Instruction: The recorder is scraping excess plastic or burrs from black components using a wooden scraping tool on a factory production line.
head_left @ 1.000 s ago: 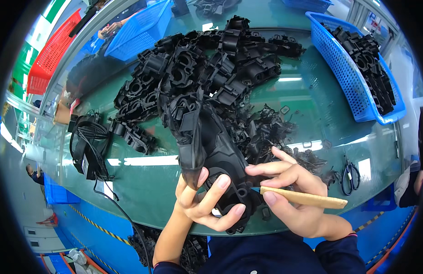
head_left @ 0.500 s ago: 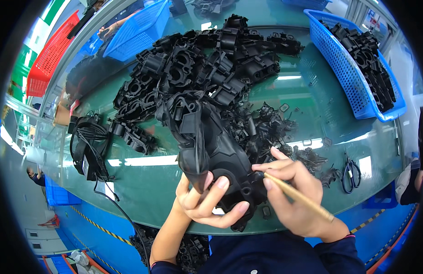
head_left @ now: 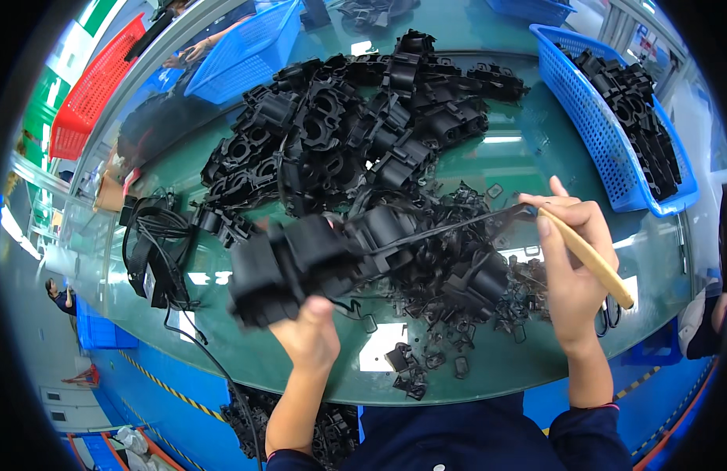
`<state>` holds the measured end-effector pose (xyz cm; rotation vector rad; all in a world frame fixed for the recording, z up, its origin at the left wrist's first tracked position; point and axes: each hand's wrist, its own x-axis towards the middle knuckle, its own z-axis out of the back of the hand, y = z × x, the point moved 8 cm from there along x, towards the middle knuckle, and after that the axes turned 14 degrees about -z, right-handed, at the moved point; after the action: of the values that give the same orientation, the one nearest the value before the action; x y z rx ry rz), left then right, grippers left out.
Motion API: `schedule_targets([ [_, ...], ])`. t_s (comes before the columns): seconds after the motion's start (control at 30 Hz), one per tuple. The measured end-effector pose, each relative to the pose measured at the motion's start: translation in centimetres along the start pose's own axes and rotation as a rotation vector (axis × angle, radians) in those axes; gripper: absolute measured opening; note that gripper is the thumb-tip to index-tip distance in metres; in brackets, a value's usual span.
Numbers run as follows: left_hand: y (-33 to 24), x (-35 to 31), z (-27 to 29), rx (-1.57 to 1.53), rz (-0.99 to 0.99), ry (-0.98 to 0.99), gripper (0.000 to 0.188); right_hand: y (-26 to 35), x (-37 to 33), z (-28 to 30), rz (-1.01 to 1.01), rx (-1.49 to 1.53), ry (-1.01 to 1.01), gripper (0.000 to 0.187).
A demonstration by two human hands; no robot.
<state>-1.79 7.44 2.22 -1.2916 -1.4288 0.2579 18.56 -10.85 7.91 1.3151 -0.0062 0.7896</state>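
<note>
My left hand (head_left: pixel 310 336) is closed around a bulky black moulded plastic part (head_left: pixel 296 259), held above the table and blurred by motion. A thin black strip of plastic (head_left: pixel 457 225) stretches from this part to the fingertips of my right hand (head_left: pixel 574 255). That hand also grips a tan wooden-looking stick tool (head_left: pixel 589 261) lying across the palm, its tip near the strip. Below and beside the held part lies a heap of small black plastic scraps (head_left: pixel 457 302). My left fingers are mostly hidden behind the part.
Many black moulded parts (head_left: pixel 324 118) are piled at the far middle. A blue basket (head_left: pixel 591 133) with similar parts stands far right; another blue basket (head_left: pixel 245 51) is far left. Scissors (head_left: pixel 609 314) lie partly behind my right wrist. A bundled black cable (head_left: pixel 155 243) lies on the left.
The black part has swung left and turned onto its side. My right hand has moved away to the right and up, with the black strip now stretched between it and the part.
</note>
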Motion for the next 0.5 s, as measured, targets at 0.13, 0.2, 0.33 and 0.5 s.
schedule_targets([
  [0.13, 1.9, 0.9, -0.8, -0.403, 0.334, -0.131, 0.057, 0.7, -0.1, 0.0, 0.043, -0.026, -0.01, 0.007],
  [0.2, 3.2, 1.0, -1.0, -0.583, 0.474, -0.238, 0.057, 1.3, -0.5, -0.1, 0.047, -0.045, -0.008, 0.008],
  [0.33, 4.4, 0.4, -1.2, -0.649, 0.539, -0.251, 0.056, 1.1, -1.4, -0.9, -0.028, 0.138, 0.207, 0.007],
  [0.5, 2.9, -0.3, -3.3, -0.632, 0.513, -0.086, 0.051, 1.2, -0.1, -2.3, -0.233, 0.59, 0.354, 0.01],
])
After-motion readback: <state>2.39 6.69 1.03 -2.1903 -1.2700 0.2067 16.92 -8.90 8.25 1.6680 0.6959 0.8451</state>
